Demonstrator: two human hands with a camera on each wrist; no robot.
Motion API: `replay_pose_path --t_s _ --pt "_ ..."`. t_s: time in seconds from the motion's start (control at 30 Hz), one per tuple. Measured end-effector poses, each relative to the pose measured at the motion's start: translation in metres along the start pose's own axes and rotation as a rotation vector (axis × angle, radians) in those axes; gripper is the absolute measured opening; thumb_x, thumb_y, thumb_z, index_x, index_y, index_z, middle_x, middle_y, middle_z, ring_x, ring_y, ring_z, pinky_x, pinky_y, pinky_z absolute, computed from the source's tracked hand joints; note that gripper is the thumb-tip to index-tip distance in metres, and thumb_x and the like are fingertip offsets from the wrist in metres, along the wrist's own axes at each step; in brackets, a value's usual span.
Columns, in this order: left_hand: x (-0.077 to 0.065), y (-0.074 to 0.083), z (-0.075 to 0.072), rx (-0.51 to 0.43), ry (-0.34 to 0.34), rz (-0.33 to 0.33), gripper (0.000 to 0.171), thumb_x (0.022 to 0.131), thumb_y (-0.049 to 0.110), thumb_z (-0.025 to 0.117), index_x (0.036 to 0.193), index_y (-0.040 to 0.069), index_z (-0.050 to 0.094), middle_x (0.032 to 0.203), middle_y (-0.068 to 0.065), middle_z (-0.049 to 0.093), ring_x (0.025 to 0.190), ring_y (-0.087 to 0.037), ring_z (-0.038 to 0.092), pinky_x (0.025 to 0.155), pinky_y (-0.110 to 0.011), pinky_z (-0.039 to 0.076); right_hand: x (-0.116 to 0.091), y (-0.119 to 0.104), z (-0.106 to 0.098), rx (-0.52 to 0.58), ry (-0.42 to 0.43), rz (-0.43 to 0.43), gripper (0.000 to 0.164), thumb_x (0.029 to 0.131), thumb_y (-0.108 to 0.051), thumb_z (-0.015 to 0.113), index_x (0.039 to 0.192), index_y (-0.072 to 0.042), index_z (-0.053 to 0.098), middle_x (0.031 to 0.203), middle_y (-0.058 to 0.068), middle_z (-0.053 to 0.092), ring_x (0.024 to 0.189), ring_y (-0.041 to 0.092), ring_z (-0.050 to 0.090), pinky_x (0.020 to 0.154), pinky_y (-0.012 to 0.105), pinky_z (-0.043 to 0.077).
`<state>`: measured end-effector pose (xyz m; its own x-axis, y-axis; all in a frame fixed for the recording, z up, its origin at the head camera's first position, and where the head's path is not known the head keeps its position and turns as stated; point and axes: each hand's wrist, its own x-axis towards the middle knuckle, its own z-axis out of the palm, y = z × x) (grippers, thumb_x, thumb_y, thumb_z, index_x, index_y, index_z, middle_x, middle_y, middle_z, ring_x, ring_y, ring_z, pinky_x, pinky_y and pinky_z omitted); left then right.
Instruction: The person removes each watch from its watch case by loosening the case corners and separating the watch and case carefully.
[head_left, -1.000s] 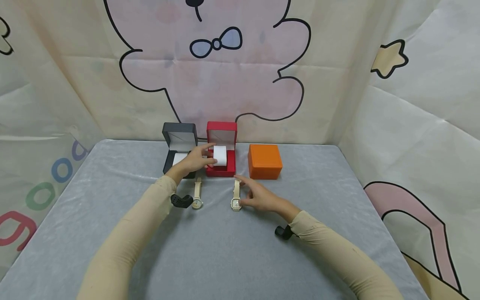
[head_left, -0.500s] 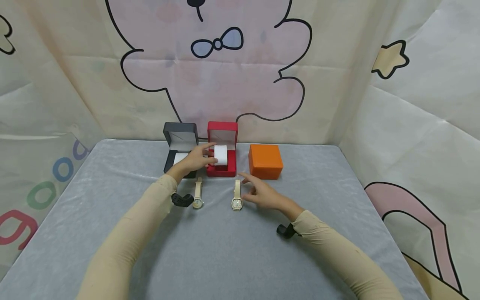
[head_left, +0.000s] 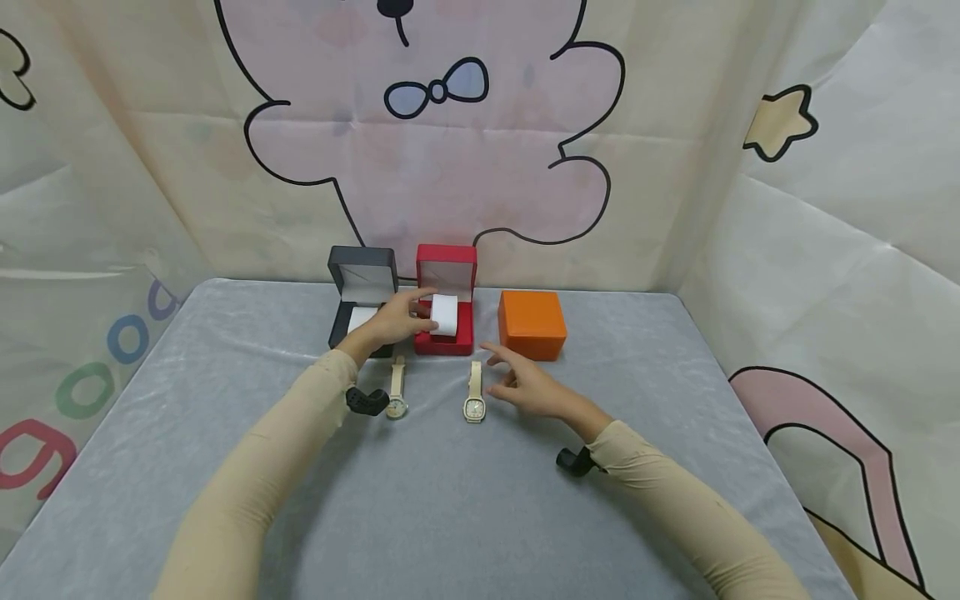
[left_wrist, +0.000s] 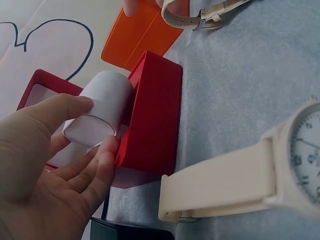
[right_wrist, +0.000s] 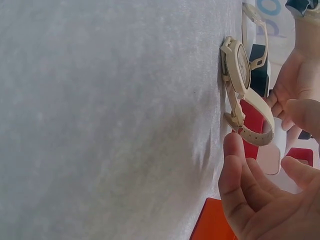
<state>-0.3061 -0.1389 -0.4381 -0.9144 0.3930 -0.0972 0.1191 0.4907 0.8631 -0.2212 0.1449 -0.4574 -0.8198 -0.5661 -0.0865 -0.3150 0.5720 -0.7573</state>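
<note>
My left hand (head_left: 390, 321) pinches a white watch cushion (left_wrist: 107, 97) between thumb and fingers. The cushion sits tilted in the opened red watch box (head_left: 444, 346), partly raised from its well. My right hand (head_left: 536, 390) is spread beside a cream-strapped watch (head_left: 474, 404), its fingers relaxed and holding nothing. In the head view a small gap separates them; in the right wrist view the fingertips look very near the strap (right_wrist: 260, 135). The second cream watch (head_left: 397, 404) lies to the left, below my left wrist.
Left of the red box stands an opened dark grey watch box (head_left: 362, 275) with a white cushion (head_left: 362, 317), partly hidden by my left hand. An orange box (head_left: 531, 325) stands on the right. Grey cloth (head_left: 480, 517) covers the table, with a printed curtain (head_left: 450, 183) behind.
My right hand has drawn slightly right and away from the watch, its fingers leaving the strap. The watch stays on the cloth. My left hand keeps its hold on the cushion.
</note>
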Motion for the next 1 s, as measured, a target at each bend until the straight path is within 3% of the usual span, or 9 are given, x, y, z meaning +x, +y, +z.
replay_pose_path --t_s 0.23,0.53,1.0 --pt "0.0001 0.0003 0.0007 0.021 -0.005 0.031 0.071 0.094 0.009 0.069 0.157 0.01 0.036 0.143 -0.027 0.055 0.127 -0.041 0.059 0.102 -0.05 0.053 -0.0005 0.0016 0.0008 0.001 0.002 0.013 0.073 0.097 -0.018 0.068 0.159 -0.021 0.03 0.143 0.015 0.055 0.095 0.021 0.067 0.092 0.04 0.057" --pt "-0.0005 -0.0005 0.0006 0.052 -0.002 0.007 0.074 0.094 0.009 0.071 0.158 0.013 0.035 0.152 -0.027 0.046 0.126 -0.043 0.06 0.104 -0.051 0.051 -0.0012 0.0041 0.0013 -0.014 0.011 -0.022 0.071 0.098 -0.018 0.067 0.159 -0.015 0.03 0.141 0.018 0.056 0.094 0.02 0.067 0.091 0.038 0.058" --pt "-0.0006 0.0003 0.0016 0.063 -0.008 0.051 0.073 0.092 0.007 0.071 0.157 0.007 0.036 0.147 -0.034 0.047 0.109 -0.035 0.068 0.097 -0.044 0.056 -0.0029 0.0087 0.0008 -0.025 0.018 0.002 0.071 0.098 -0.018 0.067 0.159 -0.018 0.03 0.142 0.015 0.056 0.091 0.018 0.066 0.088 0.036 0.057"
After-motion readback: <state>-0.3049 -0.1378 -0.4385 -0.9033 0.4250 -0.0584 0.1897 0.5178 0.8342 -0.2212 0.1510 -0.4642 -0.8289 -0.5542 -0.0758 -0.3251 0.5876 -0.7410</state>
